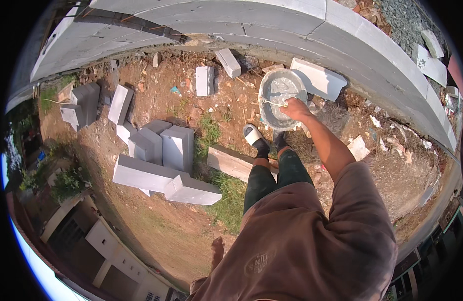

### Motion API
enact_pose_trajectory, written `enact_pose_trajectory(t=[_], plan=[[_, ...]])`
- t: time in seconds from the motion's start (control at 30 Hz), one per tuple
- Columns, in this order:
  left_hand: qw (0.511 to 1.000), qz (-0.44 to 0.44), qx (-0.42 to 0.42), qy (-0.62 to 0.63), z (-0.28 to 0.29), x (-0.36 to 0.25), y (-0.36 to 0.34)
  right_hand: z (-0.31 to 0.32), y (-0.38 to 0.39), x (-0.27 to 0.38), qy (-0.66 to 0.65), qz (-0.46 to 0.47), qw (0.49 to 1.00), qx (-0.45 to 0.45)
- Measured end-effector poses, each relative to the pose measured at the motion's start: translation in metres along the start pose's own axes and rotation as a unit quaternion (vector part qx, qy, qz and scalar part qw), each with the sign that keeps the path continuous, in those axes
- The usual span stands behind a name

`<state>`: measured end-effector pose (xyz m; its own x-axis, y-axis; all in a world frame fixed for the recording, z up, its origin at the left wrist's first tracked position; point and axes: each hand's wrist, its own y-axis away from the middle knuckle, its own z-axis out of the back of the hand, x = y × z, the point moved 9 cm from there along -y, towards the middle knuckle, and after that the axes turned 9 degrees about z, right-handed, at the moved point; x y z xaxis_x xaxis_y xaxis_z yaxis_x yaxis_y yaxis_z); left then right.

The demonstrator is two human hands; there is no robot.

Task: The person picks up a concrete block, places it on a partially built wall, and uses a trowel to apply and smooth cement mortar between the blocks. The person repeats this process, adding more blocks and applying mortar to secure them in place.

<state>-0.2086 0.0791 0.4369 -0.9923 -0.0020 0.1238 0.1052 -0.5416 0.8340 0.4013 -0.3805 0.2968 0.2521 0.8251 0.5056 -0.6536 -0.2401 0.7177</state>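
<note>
Outdoors, right hand (294, 109) has fingers curled closed on thin pale handle (273, 103) of round grey bucket (270, 120), beside white rectangular block (321, 80); left hand (218, 245) low, finger opening unclear.

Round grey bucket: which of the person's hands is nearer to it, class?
Right. The right hand grips the bucket by its thin pale handle; the left hand hangs farther off, beside the brown shirt.

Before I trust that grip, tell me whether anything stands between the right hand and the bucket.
Nothing visible does: the right hand grips the handle of the bucket. The white block lies to the right.
</note>
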Motion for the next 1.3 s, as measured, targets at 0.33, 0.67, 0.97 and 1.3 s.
enact_pose_trajectory(t=[0.33, 0.67, 0.97, 1.3], plan=[[0.995, -0.046, -0.073, -0.050, 0.019, -0.054, 0.003, -0.094, -0.086, -0.020, -0.005, 0.022, 0.999, 0.036], [0.993, -0.095, -0.015, -0.069, -0.036, -0.032, -0.002, -0.071, -0.086, -0.019, 0.078, 0.000, 0.996, 0.045], [0.925, -0.341, -0.168, -0.009, 0.007, -0.160, 0.003, 0.018, 0.078, -0.042, -0.063, 0.006, 0.984, -0.165], [0.902, -0.397, -0.128, 0.109, 0.055, -0.301, -0.008, -0.048, 0.265, -0.258, -0.272, -0.193, 0.921, -0.200]])
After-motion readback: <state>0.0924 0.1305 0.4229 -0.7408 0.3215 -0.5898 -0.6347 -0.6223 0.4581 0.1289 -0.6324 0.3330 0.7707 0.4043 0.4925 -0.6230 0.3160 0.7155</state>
